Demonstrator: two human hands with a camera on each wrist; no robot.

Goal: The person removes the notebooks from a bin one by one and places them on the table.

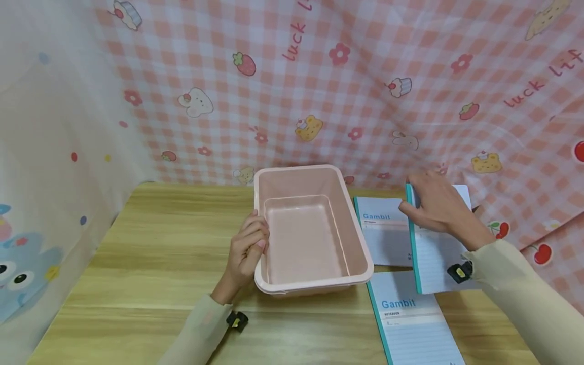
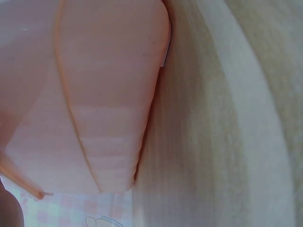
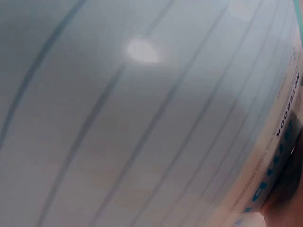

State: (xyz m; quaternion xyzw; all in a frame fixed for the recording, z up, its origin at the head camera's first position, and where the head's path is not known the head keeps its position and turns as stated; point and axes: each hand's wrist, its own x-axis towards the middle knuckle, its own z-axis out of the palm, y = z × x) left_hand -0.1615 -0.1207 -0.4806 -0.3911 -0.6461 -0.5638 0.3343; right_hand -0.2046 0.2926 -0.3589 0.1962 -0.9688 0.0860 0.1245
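My left hand (image 1: pixel 246 251) holds the left rim of a pale pink plastic bin (image 1: pixel 315 284), fingers over the edge and thumb on the near side. Nothing lies inside the bin. Its outer wall (image 2: pixel 104 85) fills much of the left wrist view, beside the wooden tabletop. On the right, my right hand (image 1: pixel 438 205) grips the upper part of a white notebook (image 1: pixel 435 263) with a teal spine, thumb near the spine. That notebook's lined cover (image 3: pixel 142 123) takes up the right wrist view, with printed lettering at the right edge. Part of its title is hidden under the hand.
Two similar notebooks lie on the wooden table (image 1: pixel 169 253) right of the bin: one at the back (image 1: pixel 385 238), partly covered by the held one, and one nearer (image 1: pixel 412 324). A pink checked cloth (image 1: pixel 274 101) hangs behind the table's back edge.
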